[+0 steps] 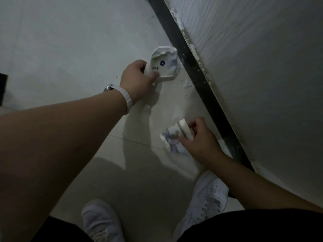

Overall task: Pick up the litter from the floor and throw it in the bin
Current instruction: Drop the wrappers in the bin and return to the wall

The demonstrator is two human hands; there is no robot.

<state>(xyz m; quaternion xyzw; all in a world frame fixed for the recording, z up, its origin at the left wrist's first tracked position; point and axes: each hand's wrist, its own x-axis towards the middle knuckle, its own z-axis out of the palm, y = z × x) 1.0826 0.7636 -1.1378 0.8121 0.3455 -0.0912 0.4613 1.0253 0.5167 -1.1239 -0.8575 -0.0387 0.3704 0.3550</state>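
Note:
A crushed white paper cup [164, 64] with a dark blue flower print sits low over the pale tiled floor, close to the black skirting strip. My left hand [137, 79] grips it by its near side, thumb across the printed wall. Lower right, my right hand [201, 138] holds a second crumpled white cup [176, 137] with a blue pattern, fingers curled over its rim end. The bin is not in view.
A black skirting strip [194, 70] runs diagonally along the base of a white wall [262, 67]. Chipped white flecks lie beside it. My two white shoes [101, 222] stand at the bottom. A dark object [3, 88] shows at the left edge.

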